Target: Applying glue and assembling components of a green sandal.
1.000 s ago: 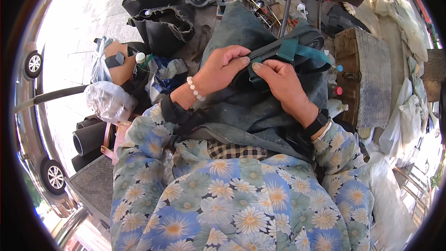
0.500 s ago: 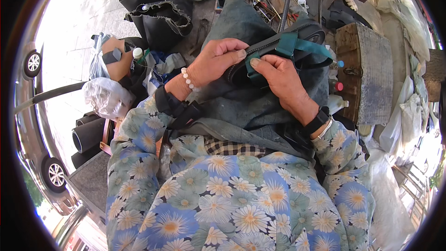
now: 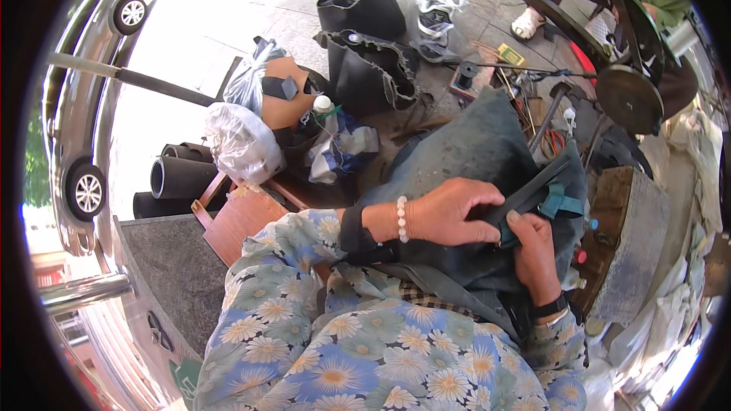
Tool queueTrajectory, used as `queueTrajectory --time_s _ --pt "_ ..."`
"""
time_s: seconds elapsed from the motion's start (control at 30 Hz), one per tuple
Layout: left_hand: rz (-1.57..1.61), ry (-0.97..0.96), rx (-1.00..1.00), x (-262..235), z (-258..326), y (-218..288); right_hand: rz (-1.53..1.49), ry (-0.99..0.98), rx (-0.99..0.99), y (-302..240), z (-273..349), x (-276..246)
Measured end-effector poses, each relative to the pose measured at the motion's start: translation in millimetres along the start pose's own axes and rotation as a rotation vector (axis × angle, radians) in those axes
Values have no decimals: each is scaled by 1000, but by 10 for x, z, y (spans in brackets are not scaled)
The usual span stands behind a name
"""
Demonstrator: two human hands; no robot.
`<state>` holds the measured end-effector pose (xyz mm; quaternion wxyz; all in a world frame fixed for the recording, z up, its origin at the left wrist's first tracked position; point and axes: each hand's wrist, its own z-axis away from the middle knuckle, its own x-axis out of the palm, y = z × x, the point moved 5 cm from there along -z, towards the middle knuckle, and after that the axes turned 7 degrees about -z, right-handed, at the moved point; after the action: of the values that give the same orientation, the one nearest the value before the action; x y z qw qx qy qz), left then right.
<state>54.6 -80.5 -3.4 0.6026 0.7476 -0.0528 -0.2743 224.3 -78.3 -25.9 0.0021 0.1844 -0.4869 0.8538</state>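
Note:
A sandal (image 3: 533, 189) with a thick dark sole and dark green straps (image 3: 562, 202) lies tilted over the dark, worn cloth (image 3: 457, 144) on my lap. My right hand (image 3: 537, 255) pinches its near end, thumb on top. From the left, my left hand (image 3: 445, 215) reaches the same end, its thumb and forefinger curved around the edge with a gap between them. What its fingertips press on is partly hidden. White beads and a black band circle my left wrist.
A weathered wooden box (image 3: 632, 243) stands to the right, bottles beside it. Tools (image 3: 541, 110) lie beyond the cloth, near a dark metal machine (image 3: 628, 95). Black bags (image 3: 369, 68) and plastic bags stand ahead left; a wooden stool (image 3: 247, 221) is nearer. Another person's foot (image 3: 527, 23) shows at the back.
My view has swung left, so the scene sits further right. The sandal has turned and shows less of its straps. My left thumb and forefinger have spread apart; my right hand still pinches the sandal.

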Motion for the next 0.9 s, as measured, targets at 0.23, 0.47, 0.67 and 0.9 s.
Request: queueTrajectory --time_s 0.23,0.47,0.67,0.9 --pt "514 -230 -295 -72 209 -170 52 -146 219 134 -152 47" --pt "382 402 -506 -1208 318 -1191 159 -325 302 71 -148 201" --pt "-178 1013 -686 -2503 425 -2428 193 -279 376 26 -210 170" --pt "-887 815 -871 -3144 143 -2980 131 -156 524 77 -276 14"
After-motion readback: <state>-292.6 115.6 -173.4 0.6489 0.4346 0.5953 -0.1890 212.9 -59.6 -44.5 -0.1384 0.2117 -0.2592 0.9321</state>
